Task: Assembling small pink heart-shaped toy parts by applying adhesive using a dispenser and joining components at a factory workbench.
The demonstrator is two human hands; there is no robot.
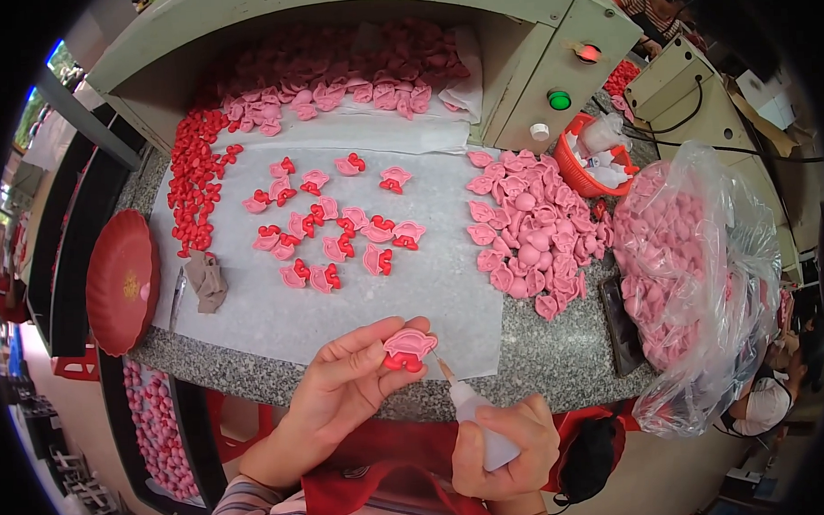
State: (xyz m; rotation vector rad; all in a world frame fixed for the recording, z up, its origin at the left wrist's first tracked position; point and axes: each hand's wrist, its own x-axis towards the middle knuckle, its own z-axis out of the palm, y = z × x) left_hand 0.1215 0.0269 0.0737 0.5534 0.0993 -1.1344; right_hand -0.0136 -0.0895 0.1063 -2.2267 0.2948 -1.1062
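Observation:
Between the thumb and fingers of my left hand (348, 373) is a small pink plastic piece (410, 345) with a red part along its lower edge. My right hand (514, 445) is wrapped round a translucent squeeze bottle (487, 427) with a thin needle tip. The tip points up at the right edge of the pink piece; whether it touches I cannot tell. Beyond my hands, several pink-and-red pieces (336, 248) lie spread on white paper (251, 318). Loose red parts (196, 174) form a strip at the left, and pink shells (529, 226) are heaped at the right.
A pale green machine housing (542, 80) stands behind, with more pink pieces (351, 69) under it. At the left are a red scalloped dish (122, 281) and a grey cloth (206, 281). A red basket (590, 160) and a clear bag of pink pieces (675, 266) stand right.

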